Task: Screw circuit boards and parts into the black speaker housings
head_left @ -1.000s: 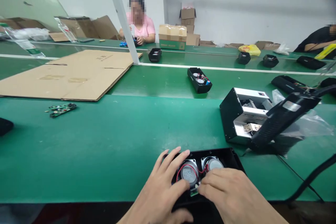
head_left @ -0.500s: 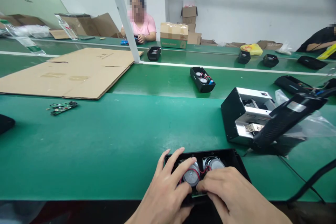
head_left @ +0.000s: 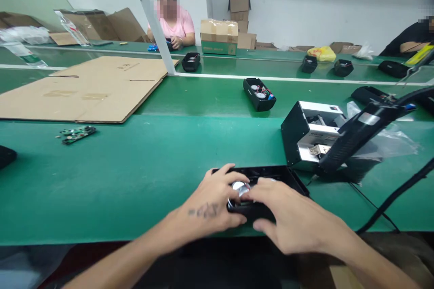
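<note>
Hands [head_left: 288,212] closed over black speaker casing [head_left: 264,172].

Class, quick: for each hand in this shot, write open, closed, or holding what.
Left hand: curled around the speaker, apparently holding it.
Right hand: curled beside it; grip cannot be told.

We had our left hand [head_left: 210,198] and right hand [head_left: 288,210] over a round speaker [head_left: 239,188] in a black housing [head_left: 257,171] on the green conveyor belt [head_left: 101,180].
</note>
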Demonstrator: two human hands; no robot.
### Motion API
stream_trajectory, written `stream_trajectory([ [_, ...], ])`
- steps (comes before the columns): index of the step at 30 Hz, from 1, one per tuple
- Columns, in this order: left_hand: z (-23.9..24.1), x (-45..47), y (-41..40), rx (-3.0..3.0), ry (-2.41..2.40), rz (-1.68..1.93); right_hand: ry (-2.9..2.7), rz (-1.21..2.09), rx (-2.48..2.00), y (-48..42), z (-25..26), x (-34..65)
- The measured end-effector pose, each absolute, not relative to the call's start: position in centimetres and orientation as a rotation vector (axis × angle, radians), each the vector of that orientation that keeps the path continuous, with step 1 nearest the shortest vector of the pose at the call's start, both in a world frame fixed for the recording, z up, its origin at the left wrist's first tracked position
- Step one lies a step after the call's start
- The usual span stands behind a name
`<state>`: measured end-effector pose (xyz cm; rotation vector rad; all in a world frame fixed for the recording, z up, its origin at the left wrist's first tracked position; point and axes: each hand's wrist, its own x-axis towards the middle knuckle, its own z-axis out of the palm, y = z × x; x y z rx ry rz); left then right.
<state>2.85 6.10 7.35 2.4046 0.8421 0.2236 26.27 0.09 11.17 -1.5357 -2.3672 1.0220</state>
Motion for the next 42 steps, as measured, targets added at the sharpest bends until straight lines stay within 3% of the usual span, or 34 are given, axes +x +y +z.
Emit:
stream_trajectory([
  [7,11.2,3.8,11.7,2.091,0.777,-0.096,-2.472,1.031,-1.594,5.2,12.6,25.7],
  [42,10.5,4.6,14.0,1.967,0.604,-0.148,-2.382,0.833,-1.673,6.2,11.4,24.6],
])
